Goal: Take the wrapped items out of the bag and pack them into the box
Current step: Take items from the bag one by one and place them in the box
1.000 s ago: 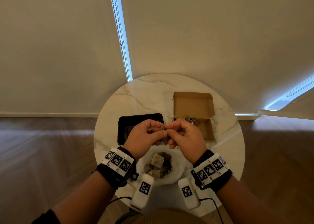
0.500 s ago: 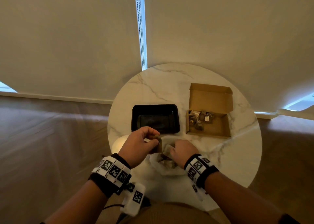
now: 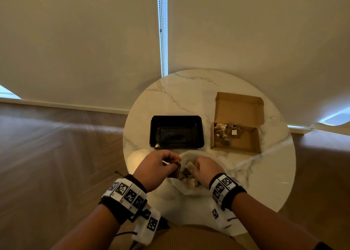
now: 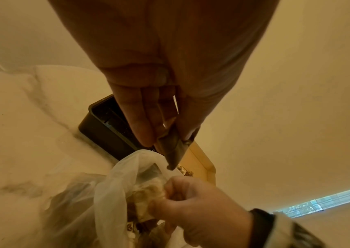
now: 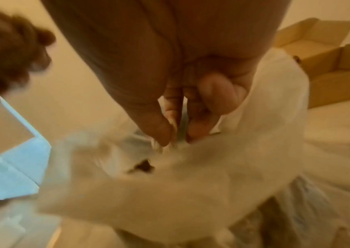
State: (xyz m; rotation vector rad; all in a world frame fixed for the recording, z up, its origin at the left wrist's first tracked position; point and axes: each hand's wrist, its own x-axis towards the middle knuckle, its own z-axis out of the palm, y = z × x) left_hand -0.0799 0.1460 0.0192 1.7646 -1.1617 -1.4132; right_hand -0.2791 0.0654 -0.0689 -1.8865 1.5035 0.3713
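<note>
Fingers (image 4: 142, 134) of left hand (image 3: 154, 169) pinch a dark wrapped item (image 4: 173, 147) by its top, long axis hanging down just above the bag (image 4: 114, 189) mouth; right hand (image 3: 205, 171) is in the bag at lower centre, curled on a pale crinkly piece (image 4: 148, 193). Box (image 3: 236, 136) sits upper right, nearer the right hand: stiff cardboard, lid up, few wrapped bits inside; bag is thin floppy translucent film, black plastic tray (image 3: 177, 132) left of box.

A dark wrapped item (image 4: 173, 147) is pinched by the left hand (image 4: 159, 104) above the clear bag (image 4: 114, 184). At five o'clock, the bag's contents are gripped by the right hand (image 4: 201, 209).
</note>
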